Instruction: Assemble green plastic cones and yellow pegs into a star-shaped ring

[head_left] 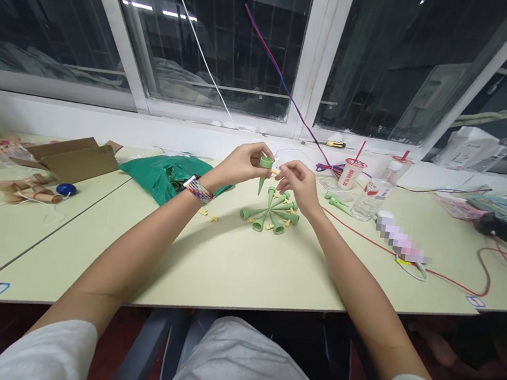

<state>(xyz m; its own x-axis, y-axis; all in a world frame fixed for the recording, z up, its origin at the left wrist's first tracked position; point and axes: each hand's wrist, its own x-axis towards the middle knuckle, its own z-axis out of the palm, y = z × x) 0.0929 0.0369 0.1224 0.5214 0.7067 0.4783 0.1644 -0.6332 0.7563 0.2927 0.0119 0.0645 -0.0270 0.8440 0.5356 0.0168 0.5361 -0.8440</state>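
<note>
My left hand (242,163) is closed round a green cone-shaped plastic spike (264,173), held point down above the table. My right hand (297,183) pinches a small yellow part (275,171) right beside the cone's wide top. Just below the hands, several more green cones (269,215) lie fanned out in a ring on the pale table (234,268), with small yellow parts among them. Two loose yellow parts (209,215) lie to the left of the ring. A patterned band is on my left wrist.
A green plastic bag (163,173) lies left of the hands, an open cardboard box (75,159) and a blue cap (66,189) further left. To the right stand two cups (350,173), a clear bottle (373,195) and a red cable (455,279). Windows run behind.
</note>
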